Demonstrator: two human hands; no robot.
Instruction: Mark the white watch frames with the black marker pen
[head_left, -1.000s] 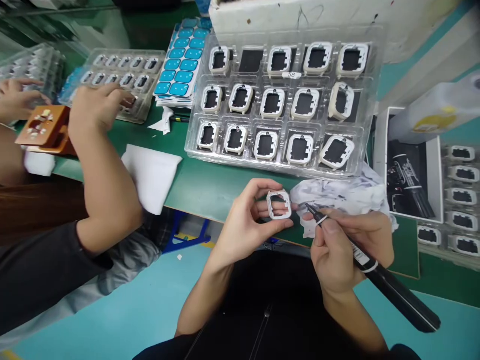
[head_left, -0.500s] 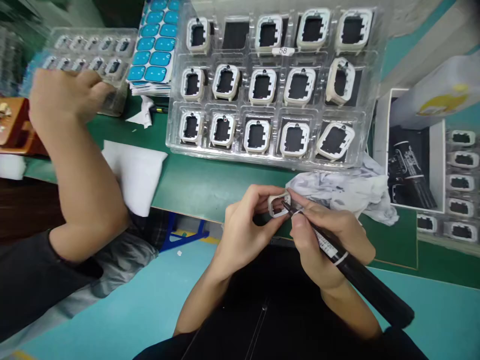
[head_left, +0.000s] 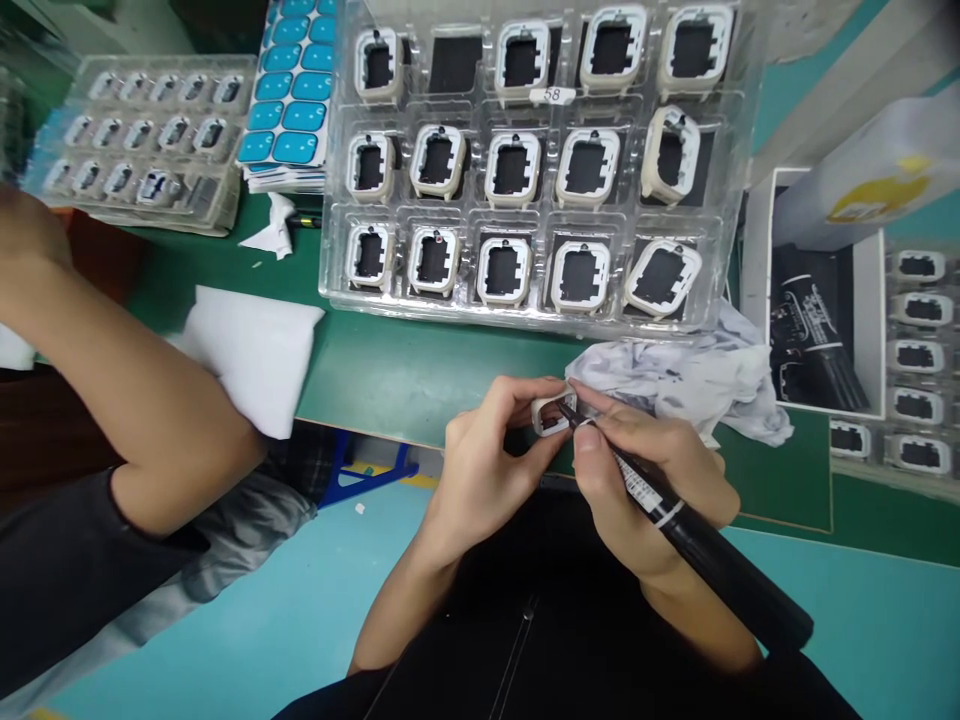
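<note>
My left hand (head_left: pixel 487 460) pinches a small white watch-case frame (head_left: pixel 541 416) by its edges, just over the front of the green bench. In my right hand (head_left: pixel 660 480) is a thick black marker pen (head_left: pixel 720 560) with a white label, its tip inside the frame's opening. Whether the tip touches the frame's inner wall I cannot tell. Fingertips of my right hand also rest near the frame's upper edge. Beyond my hands, a clear plastic tray (head_left: pixel 480 318) holds rows of similar white frames; one compartment of its back row shows only a black base.
A crumpled cloth (head_left: pixel 675 380) lies right of my hands, beside a white box (head_left: pixel 870 330) with dark pens. Left are a folded white cloth (head_left: pixel 255 350), blue sticker sheets (head_left: pixel 277 110) and another filled tray (head_left: pixel 217 215). A co-worker's arm (head_left: pixel 150 400) reaches in at left.
The co-worker's hand has moved left and toward the near side, away from the far-left tray. My hands hold the frame and marker pen in nearly the same pose; the view has shifted slightly.
</note>
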